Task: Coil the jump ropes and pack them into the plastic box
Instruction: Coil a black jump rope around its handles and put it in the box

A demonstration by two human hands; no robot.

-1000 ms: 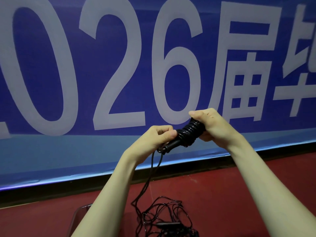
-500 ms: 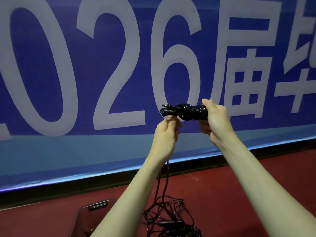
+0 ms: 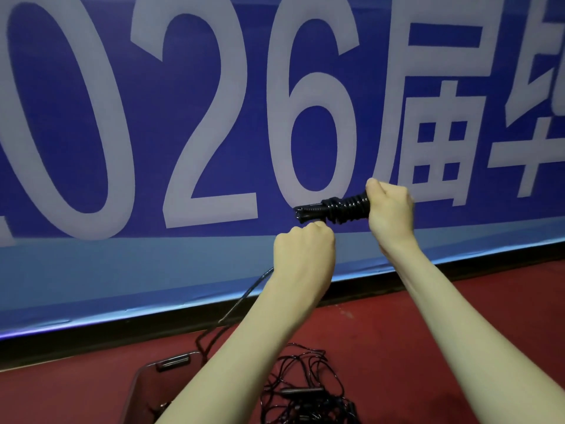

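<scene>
A black jump rope bundle (image 3: 339, 208), cord wound tightly round its handles, is held level in front of the banner. My right hand (image 3: 389, 211) grips its right end. My left hand (image 3: 302, 244), just below the bundle's left end, is fisted round the loose cord (image 3: 244, 296), which trails down and left to the floor. A tangle of more black jump ropes (image 3: 305, 393) lies on the red floor between my forearms. The clear plastic box (image 3: 143, 381) sits at the lower left, partly hidden by my left forearm.
A large blue banner (image 3: 214, 133) with white figures fills the background, ending at a black skirting strip (image 3: 91, 335). Red floor (image 3: 382, 347) spreads below. The box has a dark handle clip (image 3: 172, 362) on its far rim.
My left hand has dropped below the bundle and drawn the loose cord out to the left. The bundle stays level in my right hand. The view tilted slightly, showing more of the box.
</scene>
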